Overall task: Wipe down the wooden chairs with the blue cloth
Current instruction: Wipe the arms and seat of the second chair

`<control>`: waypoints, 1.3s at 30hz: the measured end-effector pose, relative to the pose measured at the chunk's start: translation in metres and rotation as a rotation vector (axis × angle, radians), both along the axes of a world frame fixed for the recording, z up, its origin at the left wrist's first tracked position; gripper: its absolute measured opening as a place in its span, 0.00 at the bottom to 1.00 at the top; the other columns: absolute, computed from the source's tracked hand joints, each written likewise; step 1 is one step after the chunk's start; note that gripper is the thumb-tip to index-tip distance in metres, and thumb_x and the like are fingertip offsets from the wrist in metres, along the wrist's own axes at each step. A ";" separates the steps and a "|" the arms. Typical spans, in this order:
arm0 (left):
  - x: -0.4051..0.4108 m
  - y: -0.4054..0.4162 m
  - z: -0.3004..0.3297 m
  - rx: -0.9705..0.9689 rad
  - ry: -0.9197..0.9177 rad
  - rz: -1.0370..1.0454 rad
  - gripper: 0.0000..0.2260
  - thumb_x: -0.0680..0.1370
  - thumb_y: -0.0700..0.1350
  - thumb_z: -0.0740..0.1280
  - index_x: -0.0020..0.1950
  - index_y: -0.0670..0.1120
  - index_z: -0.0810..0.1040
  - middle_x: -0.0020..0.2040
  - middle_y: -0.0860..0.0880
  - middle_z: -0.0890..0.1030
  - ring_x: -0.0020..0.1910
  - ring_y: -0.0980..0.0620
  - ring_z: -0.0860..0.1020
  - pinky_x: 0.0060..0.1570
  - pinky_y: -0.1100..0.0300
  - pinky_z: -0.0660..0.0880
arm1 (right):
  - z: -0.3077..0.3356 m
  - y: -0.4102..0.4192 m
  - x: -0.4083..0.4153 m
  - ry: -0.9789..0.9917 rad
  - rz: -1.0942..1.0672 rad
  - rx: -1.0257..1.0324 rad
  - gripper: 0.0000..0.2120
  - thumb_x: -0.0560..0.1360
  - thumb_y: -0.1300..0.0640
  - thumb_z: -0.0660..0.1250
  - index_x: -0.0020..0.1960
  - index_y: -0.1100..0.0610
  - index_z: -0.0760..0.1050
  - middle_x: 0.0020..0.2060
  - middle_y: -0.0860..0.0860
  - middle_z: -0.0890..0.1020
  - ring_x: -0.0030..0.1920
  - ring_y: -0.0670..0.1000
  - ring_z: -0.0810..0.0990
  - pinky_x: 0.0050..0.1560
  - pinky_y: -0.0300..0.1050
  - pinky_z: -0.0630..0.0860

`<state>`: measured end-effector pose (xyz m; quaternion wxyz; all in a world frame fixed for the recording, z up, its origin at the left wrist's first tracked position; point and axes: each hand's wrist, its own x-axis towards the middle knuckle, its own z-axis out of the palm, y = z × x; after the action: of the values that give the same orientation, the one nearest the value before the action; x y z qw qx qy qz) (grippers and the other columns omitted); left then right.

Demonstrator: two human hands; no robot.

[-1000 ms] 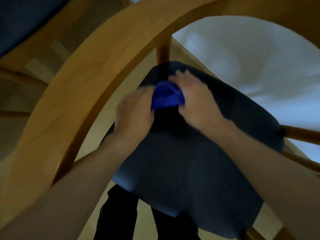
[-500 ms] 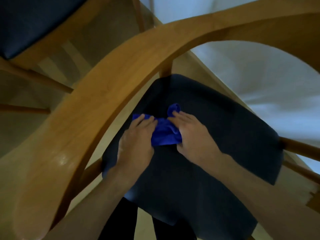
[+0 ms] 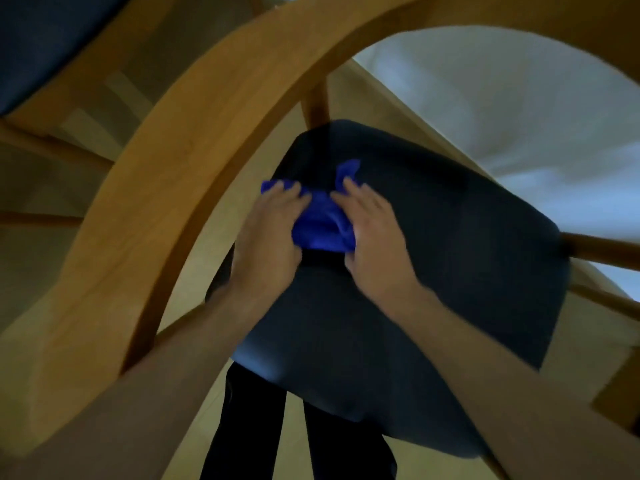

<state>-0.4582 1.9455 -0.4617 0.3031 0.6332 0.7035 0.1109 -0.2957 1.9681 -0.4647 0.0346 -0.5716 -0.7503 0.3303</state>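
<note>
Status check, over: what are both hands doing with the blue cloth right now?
Left hand and right hand both pressing the blue cloth, fingers mostly straight. Cloth bunched on the dark seat cushion. Curved wooden chair back arches close overhead; nothing blocking.

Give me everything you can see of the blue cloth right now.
The blue cloth is a small, vivid royal-blue rag, soft and fuzzy-looking like microfibre, bunched into folds rather than spread flat. It lies on the dark padded chair seat, toward its far end, under the curved wooden backrest. The left hand presses on its left part, the right hand on its right, fingers fairly straight. One corner sticks up past the right fingertips; another peeks out beyond the left ones. Motion blur hides finer texture.
</note>
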 end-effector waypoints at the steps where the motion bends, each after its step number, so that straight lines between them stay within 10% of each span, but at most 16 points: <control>1: 0.002 -0.025 0.003 -0.077 0.037 -0.035 0.31 0.70 0.31 0.69 0.72 0.45 0.69 0.73 0.46 0.69 0.74 0.48 0.62 0.73 0.56 0.53 | 0.003 -0.025 0.006 0.015 0.030 -0.050 0.37 0.68 0.70 0.71 0.75 0.57 0.66 0.77 0.53 0.62 0.77 0.55 0.58 0.78 0.48 0.54; 6: 0.009 -0.071 0.021 -0.171 0.199 -0.296 0.30 0.68 0.44 0.75 0.69 0.50 0.73 0.69 0.51 0.74 0.71 0.50 0.67 0.72 0.45 0.55 | 0.020 -0.061 0.036 0.051 0.122 -0.181 0.38 0.66 0.72 0.71 0.74 0.56 0.68 0.76 0.51 0.64 0.76 0.54 0.60 0.77 0.44 0.55; 10: 0.034 0.012 0.021 0.023 0.056 -0.274 0.23 0.70 0.41 0.73 0.65 0.44 0.76 0.68 0.45 0.75 0.68 0.45 0.71 0.70 0.47 0.65 | 0.024 0.012 0.064 0.000 0.000 0.084 0.33 0.63 0.71 0.72 0.67 0.61 0.75 0.73 0.58 0.69 0.75 0.62 0.64 0.73 0.63 0.62; 15: 0.098 0.124 0.001 0.096 0.008 -0.448 0.16 0.77 0.41 0.63 0.65 0.48 0.73 0.57 0.45 0.79 0.55 0.44 0.77 0.56 0.49 0.74 | -0.003 0.090 0.129 -0.155 -0.180 0.114 0.36 0.72 0.64 0.68 0.78 0.56 0.59 0.77 0.57 0.62 0.76 0.58 0.61 0.71 0.48 0.63; 18: 0.125 0.115 -0.011 0.151 0.082 -0.515 0.18 0.73 0.38 0.65 0.63 0.44 0.75 0.59 0.42 0.77 0.59 0.40 0.74 0.60 0.49 0.69 | -0.013 0.063 0.148 -0.042 -0.258 0.081 0.30 0.71 0.67 0.66 0.72 0.56 0.66 0.64 0.56 0.76 0.63 0.58 0.75 0.57 0.40 0.68; 23: 0.118 -0.006 -0.002 0.119 -0.022 -0.601 0.31 0.61 0.28 0.70 0.65 0.37 0.76 0.66 0.41 0.76 0.70 0.38 0.69 0.72 0.45 0.59 | -0.003 -0.083 0.140 0.091 -0.343 0.024 0.36 0.68 0.73 0.70 0.74 0.62 0.66 0.74 0.56 0.67 0.76 0.58 0.62 0.77 0.50 0.58; 29: 0.111 0.006 0.009 0.058 0.107 -0.879 0.32 0.65 0.34 0.72 0.69 0.43 0.73 0.68 0.45 0.75 0.71 0.48 0.69 0.74 0.57 0.47 | 0.017 -0.068 0.151 -0.151 -0.086 -0.042 0.32 0.65 0.49 0.77 0.65 0.57 0.71 0.70 0.54 0.70 0.74 0.54 0.64 0.72 0.62 0.63; 33: 0.136 0.093 0.016 0.235 0.156 -0.721 0.22 0.70 0.36 0.68 0.64 0.42 0.75 0.58 0.42 0.79 0.57 0.40 0.76 0.64 0.48 0.69 | 0.027 0.039 0.178 0.015 -0.177 -0.075 0.31 0.64 0.54 0.76 0.62 0.53 0.65 0.52 0.49 0.76 0.48 0.51 0.78 0.46 0.47 0.78; 39: 0.191 0.161 -0.001 0.132 0.214 -0.820 0.07 0.75 0.40 0.63 0.52 0.43 0.75 0.47 0.41 0.79 0.44 0.40 0.78 0.47 0.43 0.76 | 0.002 0.099 0.214 -0.386 -0.086 0.000 0.16 0.70 0.57 0.69 0.56 0.57 0.72 0.47 0.56 0.79 0.52 0.61 0.77 0.52 0.52 0.74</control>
<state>-0.2677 2.1062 -0.4631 0.2061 0.8864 0.4125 -0.0405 -0.0814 2.0669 -0.4628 -0.0958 -0.6557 -0.7181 0.2126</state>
